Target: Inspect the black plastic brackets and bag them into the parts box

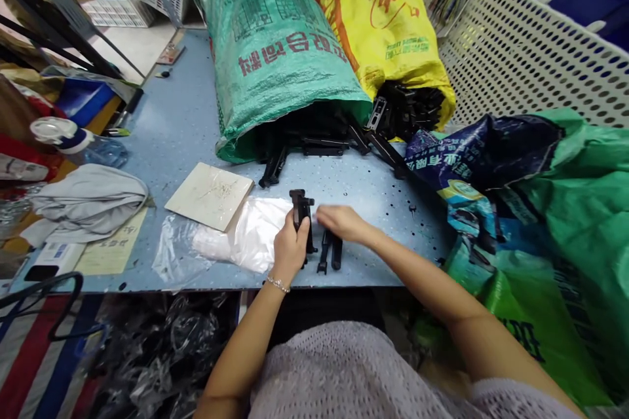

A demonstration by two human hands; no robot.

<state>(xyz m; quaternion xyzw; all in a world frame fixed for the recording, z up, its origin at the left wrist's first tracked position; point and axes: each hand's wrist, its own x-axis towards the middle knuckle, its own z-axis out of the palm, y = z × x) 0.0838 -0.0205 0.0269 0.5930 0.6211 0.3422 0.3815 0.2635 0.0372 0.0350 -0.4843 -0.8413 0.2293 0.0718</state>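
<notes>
My left hand (289, 243) is wrapped round a long black plastic part (299, 201), holding it upright above the table's front edge. Just to its right is my right hand (341, 221), blurred, its fingers drawn together close to that part. Whatever these fingers pinch, if anything, is hidden. Below the right hand lie two more black parts (337, 253) side by side on the blue table. A white plastic bag (258, 229) rests left of my left hand, partly under a square cream board (210, 195).
Black parts spill from a green woven sack (289, 46) and a yellow sack (393, 19) at the back. More sacks (555, 209) lie at the right, before a white perforated basket (531, 46). Leftward are a grey cloth (93, 200) and a bottle (81, 141).
</notes>
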